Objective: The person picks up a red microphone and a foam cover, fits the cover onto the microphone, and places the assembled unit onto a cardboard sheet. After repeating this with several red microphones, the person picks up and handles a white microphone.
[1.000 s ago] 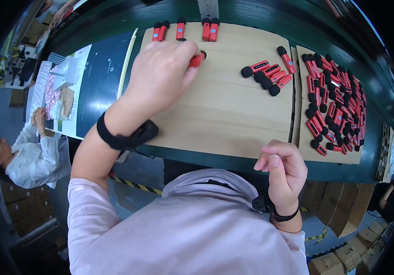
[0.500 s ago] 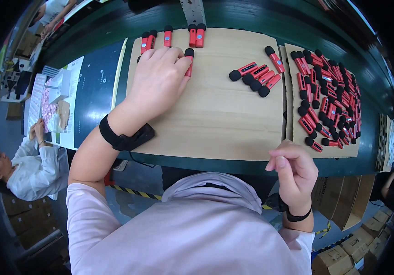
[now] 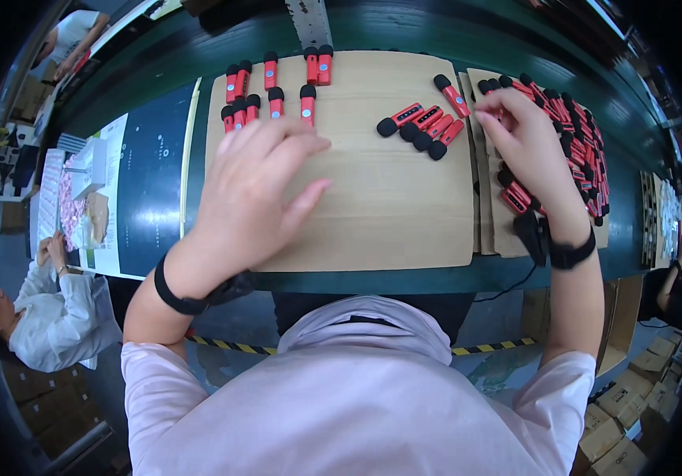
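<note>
Small red microphones with black foam heads lie in groups on a flat cardboard sheet (image 3: 388,214). At the far left, several stand in two loose rows, among them a microphone (image 3: 308,105) with its foam end pointing away from me. My left hand (image 3: 250,190) hovers just below these rows, fingers spread and nothing in it; it covers part of the lower row. Toward the right of the sheet lies a slanted cluster of microphones (image 3: 430,123), with a single microphone (image 3: 452,97) beyond it. My right hand (image 3: 525,139) is over the crowded pile of microphones (image 3: 587,151), fingers bent, thumb and forefinger slightly apart, visibly empty.
The pile rests on a second cardboard sheet (image 3: 507,238). Both sheets lie on a green bench (image 3: 357,282). A metal post (image 3: 309,24) stands at the far edge. On the left, another person (image 3: 55,317) sits by a white tray (image 3: 51,190). Cardboard boxes (image 3: 626,404) are at lower right.
My left hand has let go of a microphone in the lower row and drawn back toward me, opening. My right hand has moved from the near edge up over the pile.
</note>
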A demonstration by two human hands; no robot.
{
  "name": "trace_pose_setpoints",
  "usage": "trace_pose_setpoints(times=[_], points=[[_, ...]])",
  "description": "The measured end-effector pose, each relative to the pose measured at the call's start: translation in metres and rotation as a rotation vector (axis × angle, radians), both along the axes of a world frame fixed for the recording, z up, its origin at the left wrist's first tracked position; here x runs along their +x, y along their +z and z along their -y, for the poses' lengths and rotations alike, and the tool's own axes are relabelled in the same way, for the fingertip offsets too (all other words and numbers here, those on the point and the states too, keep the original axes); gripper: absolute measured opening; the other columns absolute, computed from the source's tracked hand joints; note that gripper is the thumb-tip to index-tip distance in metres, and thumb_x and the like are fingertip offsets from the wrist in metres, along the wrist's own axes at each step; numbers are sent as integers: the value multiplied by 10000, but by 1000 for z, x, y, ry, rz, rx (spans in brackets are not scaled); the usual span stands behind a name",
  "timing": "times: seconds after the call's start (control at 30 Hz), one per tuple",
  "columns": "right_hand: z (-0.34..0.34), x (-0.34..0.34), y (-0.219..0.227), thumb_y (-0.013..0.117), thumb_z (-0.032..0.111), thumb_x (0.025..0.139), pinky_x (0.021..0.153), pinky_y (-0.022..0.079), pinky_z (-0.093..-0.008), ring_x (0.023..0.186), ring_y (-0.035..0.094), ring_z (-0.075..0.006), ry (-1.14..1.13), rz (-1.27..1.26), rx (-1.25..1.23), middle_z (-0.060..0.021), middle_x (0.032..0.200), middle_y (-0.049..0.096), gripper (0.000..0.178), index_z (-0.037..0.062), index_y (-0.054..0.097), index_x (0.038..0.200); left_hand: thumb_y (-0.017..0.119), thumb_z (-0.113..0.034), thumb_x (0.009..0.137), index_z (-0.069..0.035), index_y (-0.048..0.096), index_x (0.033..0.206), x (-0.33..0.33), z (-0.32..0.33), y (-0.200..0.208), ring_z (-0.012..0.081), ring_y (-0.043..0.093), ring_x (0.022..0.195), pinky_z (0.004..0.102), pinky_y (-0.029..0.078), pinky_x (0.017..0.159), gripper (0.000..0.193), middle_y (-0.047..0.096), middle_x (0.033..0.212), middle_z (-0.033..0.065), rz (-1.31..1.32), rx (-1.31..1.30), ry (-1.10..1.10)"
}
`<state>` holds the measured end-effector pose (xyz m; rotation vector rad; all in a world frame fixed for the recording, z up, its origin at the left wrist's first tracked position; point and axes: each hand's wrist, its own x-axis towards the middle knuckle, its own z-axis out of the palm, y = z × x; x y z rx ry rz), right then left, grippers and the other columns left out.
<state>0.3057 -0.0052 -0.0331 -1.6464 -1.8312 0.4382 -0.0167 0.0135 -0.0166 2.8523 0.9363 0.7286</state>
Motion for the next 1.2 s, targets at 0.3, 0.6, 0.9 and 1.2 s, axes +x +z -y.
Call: trace_pose_setpoints(times=[0.3,0.6,0.9,1.2], points=[[-47,-8,-12,685,164,857,696,489,-276,747,603,-155,-146,408,-165,-92,835,644,225,-28,635,962,756,-82,698,-50,636,1020,-12,53,-7,295,596,936,388,437,833,346,622,1044,108,175,-188,-39],[51,-69,10,743,65,765,682,429,-259,744,540,-141,191,-219,-62,-46,838,569,234,21,581,928,754,-50,698,-15,655,1012,-2,64,-32,296,599,926,373,456,822,332,629,1041,144,571,-439,-30],[102,-102,-30,738,-19,733,683,412,-274,763,519,-172,298,-498,29,-85,877,567,265,13,574,938,763,-76,735,-9,655,1008,11,67,-41,297,616,841,389,467,792,301,647,933,129,482,-473,-181],[107,-106,-36,763,13,746,671,425,-281,767,548,-184,228,-689,104,-92,868,599,287,-2,613,990,771,-64,733,14,644,1005,12,71,-47,281,606,750,392,462,760,310,652,885,123,653,-562,-201]])
